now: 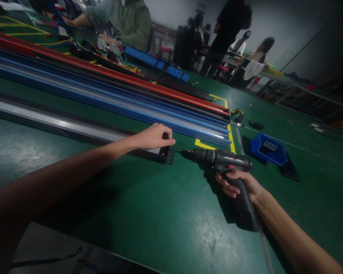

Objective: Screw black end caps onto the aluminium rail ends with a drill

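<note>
Across the green table (171, 205) and running off at the left lie the longest pieces: an orange rail (108, 71), blue rails (131, 107) and, nearest the person, a black channel (63, 123) with a pale inner strip. Beyond its near end, at the right, sits a blue bin (255, 146). Smaller is the black drill (231, 160), level with the channel's end and pointing at it; the right hand (242, 182) wraps its fingers round the handle. The left hand (156, 136) rests over the channel's end, fingers curled; whether they pinch anything is hidden. Just under its thumb is a dark end piece (169, 155), and the slim bit (177, 150) reaches toward it, contact unclear. If the drill tilts, the bit could slip off and strike the thumb; the channel might also skid along the table if pushed hard without a firm hold.
</note>
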Motion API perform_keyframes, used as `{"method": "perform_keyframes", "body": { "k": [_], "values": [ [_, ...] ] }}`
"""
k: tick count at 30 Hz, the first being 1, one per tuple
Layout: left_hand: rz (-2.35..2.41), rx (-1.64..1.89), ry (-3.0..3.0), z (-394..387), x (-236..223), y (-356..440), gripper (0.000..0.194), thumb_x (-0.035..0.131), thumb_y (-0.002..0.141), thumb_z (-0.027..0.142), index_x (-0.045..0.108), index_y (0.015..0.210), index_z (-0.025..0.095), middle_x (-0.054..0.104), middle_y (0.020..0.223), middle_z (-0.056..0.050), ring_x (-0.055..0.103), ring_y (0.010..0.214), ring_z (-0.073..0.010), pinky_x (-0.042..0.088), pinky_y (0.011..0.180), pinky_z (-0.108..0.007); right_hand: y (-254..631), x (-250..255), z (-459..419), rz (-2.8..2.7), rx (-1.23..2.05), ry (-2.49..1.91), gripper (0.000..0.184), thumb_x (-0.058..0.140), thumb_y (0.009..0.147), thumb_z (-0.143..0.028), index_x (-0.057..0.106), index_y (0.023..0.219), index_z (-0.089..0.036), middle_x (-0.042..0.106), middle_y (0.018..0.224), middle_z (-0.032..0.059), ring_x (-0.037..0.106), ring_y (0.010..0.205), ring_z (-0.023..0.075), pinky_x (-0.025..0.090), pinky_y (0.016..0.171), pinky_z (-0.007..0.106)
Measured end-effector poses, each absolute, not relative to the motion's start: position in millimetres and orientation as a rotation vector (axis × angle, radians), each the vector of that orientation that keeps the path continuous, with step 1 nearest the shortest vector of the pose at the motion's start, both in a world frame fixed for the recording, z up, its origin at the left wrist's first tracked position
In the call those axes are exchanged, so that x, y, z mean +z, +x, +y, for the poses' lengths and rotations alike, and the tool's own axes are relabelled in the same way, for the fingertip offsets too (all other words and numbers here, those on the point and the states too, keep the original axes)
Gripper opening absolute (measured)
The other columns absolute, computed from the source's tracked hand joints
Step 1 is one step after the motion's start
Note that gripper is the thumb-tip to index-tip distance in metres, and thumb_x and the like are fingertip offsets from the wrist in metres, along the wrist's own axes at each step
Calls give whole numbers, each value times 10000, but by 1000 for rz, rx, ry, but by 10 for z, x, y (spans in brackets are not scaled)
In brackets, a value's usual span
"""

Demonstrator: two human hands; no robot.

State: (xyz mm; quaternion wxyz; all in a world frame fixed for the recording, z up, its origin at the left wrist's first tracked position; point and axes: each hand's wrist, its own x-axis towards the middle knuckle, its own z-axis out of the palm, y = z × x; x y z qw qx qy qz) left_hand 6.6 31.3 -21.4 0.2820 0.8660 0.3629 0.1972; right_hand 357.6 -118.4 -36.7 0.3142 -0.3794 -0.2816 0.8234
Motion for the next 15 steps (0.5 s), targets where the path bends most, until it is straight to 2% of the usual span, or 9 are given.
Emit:
{"method": "perform_keyframes", "body": {
  "k": [15],
  "values": [
    [972, 535, 2311, 301, -196, 71, 301, 645, 856, 422, 693, 726, 155, 663, 642, 14, 558, 597, -100, 343, 601, -235, 3587, -364, -1179, -759, 2171, -1000, 212, 697, 836, -236, 741, 948, -62, 642, 719, 26, 429, 424, 27, 478, 455, 183]
  ]
}}
